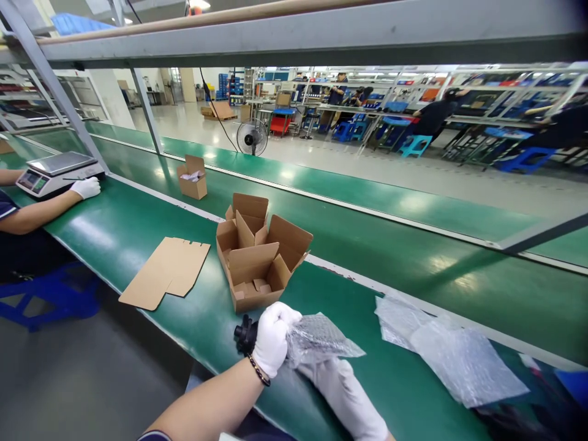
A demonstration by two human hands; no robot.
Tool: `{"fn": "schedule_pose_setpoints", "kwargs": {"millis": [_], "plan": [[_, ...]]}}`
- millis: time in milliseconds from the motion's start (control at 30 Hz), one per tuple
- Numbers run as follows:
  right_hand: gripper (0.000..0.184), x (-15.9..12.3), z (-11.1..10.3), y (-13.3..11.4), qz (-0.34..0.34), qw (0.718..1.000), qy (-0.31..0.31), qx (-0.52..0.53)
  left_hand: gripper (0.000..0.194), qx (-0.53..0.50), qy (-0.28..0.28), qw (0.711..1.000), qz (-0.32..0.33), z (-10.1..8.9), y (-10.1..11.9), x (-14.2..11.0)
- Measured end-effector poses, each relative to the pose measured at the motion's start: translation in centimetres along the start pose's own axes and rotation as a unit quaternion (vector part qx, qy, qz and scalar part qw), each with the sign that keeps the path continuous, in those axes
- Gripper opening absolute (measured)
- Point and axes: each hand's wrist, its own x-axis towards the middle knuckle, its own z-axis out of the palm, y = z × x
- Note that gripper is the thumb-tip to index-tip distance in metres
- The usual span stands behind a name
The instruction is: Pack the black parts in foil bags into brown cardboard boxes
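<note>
My left hand [272, 338], in a white glove, is closed on the near edge of a clear bubble wrap bag [321, 337]. Beneath the bag is my right hand [337, 386], also gloved, with its fingers partly hidden by the plastic and holding it from below. A black plastic part [246, 335] shows just left of my left hand; whether that hand touches it I cannot tell. Beyond my hands stand open cardboard boxes [255, 304], side by side with their flaps up. More bubble wrap bags [459, 355] lie flat to the right.
A flat cardboard sheet [160, 275] lies left of the boxes. Farther back, a small open box [193, 184] holds something whitish. At far left, a co-worker's gloved hand [87, 187] rests beside a weighing scale [62, 171]. A metal shelf beam [294, 37] crosses overhead.
</note>
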Motion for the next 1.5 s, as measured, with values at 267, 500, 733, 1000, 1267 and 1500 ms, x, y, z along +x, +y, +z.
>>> {"fn": "schedule_pose_setpoints", "kwargs": {"millis": [267, 500, 733, 1000, 1267, 1500], "plan": [[0.068, 2.4, 0.8, -1.4, -0.024, 0.976, 0.168, 0.138, 0.025, 0.187, -0.263, 0.942, 0.091, -3.5, 3.8, -4.7], [0.056, 3.7, 0.9, -1.4, 0.018, 0.984, 0.124, 0.129, 0.094, 0.079, 0.050, 0.961, -0.262, -9.4, 3.4, -7.6], [0.067, 4.0, 3.5, -1.7, 0.053, 0.992, -0.006, 0.113, 0.089, -0.156, -0.042, 0.889, -0.429, -8.8, 1.7, -3.8], [0.075, -0.4, 4.4, -3.0, -0.073, 0.985, 0.088, -0.128, 0.067, -0.356, 0.124, 0.880, -0.289, -5.6, 0.6, -4.9], [0.066, 0.6, 4.1, -2.6, -0.159, 0.908, 0.013, -0.388, 0.055, -0.020, -0.055, 0.996, -0.071, -5.5, 4.0, -3.9], [0.046, 1.4, 5.6, -6.6, -0.188, 0.863, -0.119, -0.454, 0.073, 0.099, -0.103, 0.988, 0.054, -6.6, 4.7, -4.7]]}}
